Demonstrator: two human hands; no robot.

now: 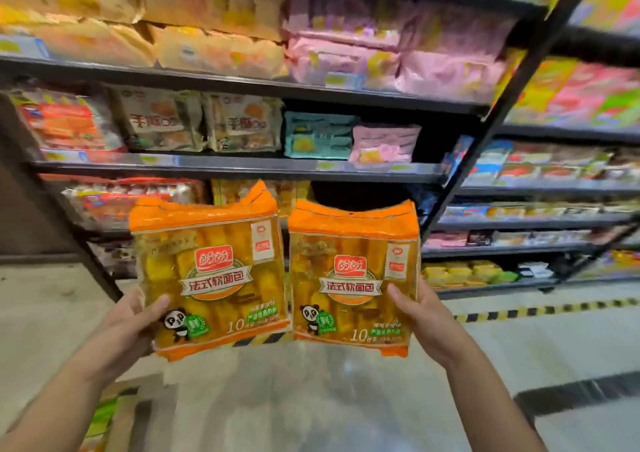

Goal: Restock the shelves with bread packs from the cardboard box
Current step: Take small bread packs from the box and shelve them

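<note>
Orange and clear plastic wraps the left bread pack [211, 271], which your left hand [128, 323] grips at its lower left corner, thumb lying across the front and fingers hidden behind. Your right hand [422, 316] grips the matching right bread pack [353, 278] at its lower right edge in the same way. You hold both packs upright, facing you, side by side, with their inner edges just touching near the bottom and your hands well apart. Behind them stands the dark shelf unit [242, 167]. On the shelf above the packs, a teal pack [318, 135] sits just beside a pink pack [384, 143].
</note>
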